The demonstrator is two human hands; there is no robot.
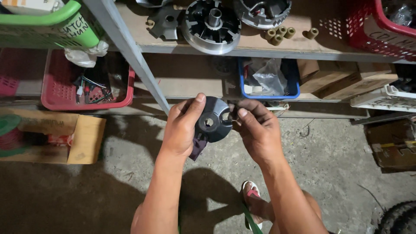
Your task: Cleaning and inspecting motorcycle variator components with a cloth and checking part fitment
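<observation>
Frame centre: left hand (pixel 181 125) and right hand (pixel 255 130) both hold a dark round metal plate (pixel 213 119) with a centre hole, thumbs on its face, purple rag (pixel 198 147) under it. Upper middle, wooden shelf (pixel 303 45) carries a finned pulley (pixel 211 24) and brass rollers (pixel 279 34). Red basket (pixel 58 93) of wires mid left, blue bin (pixel 268 78) behind the hands. Concrete floor (pixel 329 160) below.

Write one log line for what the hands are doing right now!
left hand: grips dark round metal plate | right hand: fingers at plate's edge | above: shelf with small cylinders | below: concrete floor
</observation>
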